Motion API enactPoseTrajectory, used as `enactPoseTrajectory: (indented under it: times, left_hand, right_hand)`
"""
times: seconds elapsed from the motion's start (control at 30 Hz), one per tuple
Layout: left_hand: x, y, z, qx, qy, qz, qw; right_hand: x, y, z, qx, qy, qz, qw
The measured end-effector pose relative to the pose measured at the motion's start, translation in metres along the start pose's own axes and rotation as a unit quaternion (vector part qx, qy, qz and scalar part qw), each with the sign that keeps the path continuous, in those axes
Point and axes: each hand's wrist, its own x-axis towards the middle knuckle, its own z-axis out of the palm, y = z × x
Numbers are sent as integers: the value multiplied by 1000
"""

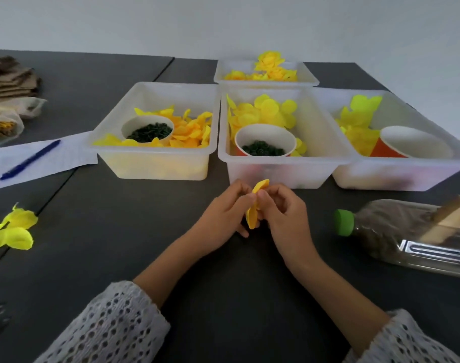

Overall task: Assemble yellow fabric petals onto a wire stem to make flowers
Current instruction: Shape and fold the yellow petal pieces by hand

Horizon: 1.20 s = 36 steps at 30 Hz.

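A yellow fabric petal [254, 205] stands on edge between my two hands, just in front of the middle bin. My left hand [225, 213] pinches it from the left and my right hand [286, 214] pinches it from the right, fingers curled. No wire stem shows in my hands. Finished yellow flowers [12, 231] lie at the table's left edge.
Clear plastic bins hold yellow petals: left bin [155, 163], middle bin [276, 171], right bin [381, 176], far bin [265, 78]. Paper cups with small green parts [147, 132] [264, 148] stand inside. A bottle with a green cap [407, 231] lies at right; paper and blue pen [29, 159] lie at left.
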Motion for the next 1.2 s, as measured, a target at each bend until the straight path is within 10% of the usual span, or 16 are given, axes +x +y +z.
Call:
enactPoseTrajectory:
  times: [1.2]
  left_hand:
    - [-6, -4, 3, 7, 5, 64, 998]
  right_hand:
    - [11, 2, -5, 0, -26, -27, 999]
